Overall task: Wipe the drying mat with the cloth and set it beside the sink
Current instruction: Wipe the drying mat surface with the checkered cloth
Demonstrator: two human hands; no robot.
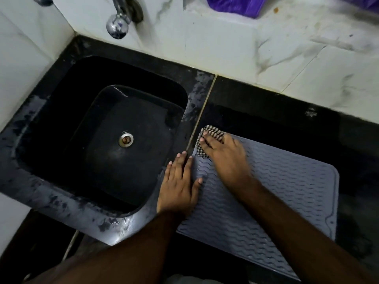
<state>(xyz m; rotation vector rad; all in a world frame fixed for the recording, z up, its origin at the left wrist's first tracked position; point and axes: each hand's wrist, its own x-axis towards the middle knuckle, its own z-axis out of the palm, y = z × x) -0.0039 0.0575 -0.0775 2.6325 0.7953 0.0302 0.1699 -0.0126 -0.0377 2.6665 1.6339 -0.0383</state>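
Pressing down on the far left corner of the drying mat (283,201), the right hand (225,160) has a small checked cloth (212,133) trapped under its fingers, which lie fairly straight over the fabric; whether the thumb curls round the cloth's edge I cannot tell, as the hand is a little blurred. The cloth pokes out beyond the fingertips and at the side nearest the sink, bunched rather than spread flat.

The mat itself is a grey ribbed sheet with wavy ridges and a raised rim, lying flat on the black countertop (276,103) just to the right of the sink (114,130), its left edge running close along the pale seam between counter and sink surround. Its near edge reaches to the front of the counter (the right forearm crosses over much of it).

The left hand (178,187) lies flat and relaxed, fingers straight and together, grasping nothing. It rests across the sink's right rim with the thumb side touching the mat's left edge.

The sink is a deep black basin with a round metal drain (125,139) in the middle, its rim streaked with wet or worn grey patches. A chrome tap (119,23) juts from the white marbled wall tiles (225,48) above the basin. Something purple (235,5) sits on a ledge at the top, cut off by the edge of view.
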